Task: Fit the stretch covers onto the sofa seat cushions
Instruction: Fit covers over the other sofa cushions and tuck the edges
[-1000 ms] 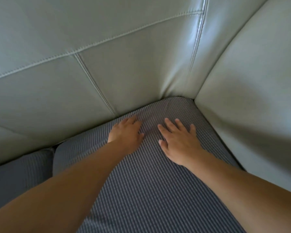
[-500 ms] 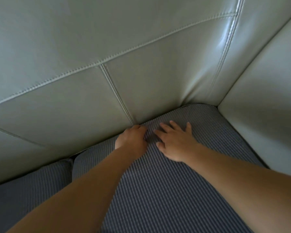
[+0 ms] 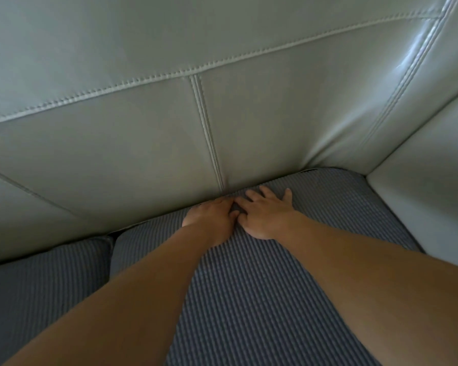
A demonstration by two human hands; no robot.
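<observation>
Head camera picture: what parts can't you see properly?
- Left hand fingertips: head view, curled down at the crease under the sofa backrest.
- Back edge of the striped cushion cover: head view, hidden by the backrest.
- Cover's front edge: cut off by the bottom edge and both forearms.
- Neighbouring cushion: cut off by the left edge.
- Right hand palm: faces down.

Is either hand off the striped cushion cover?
No: the left hand and right hand both rest on the striped cover, by the backrest.

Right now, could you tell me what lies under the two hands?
Both the left hand and right hand rest on the grey ribbed stretch cover; the cushion beneath it is hidden.
</observation>
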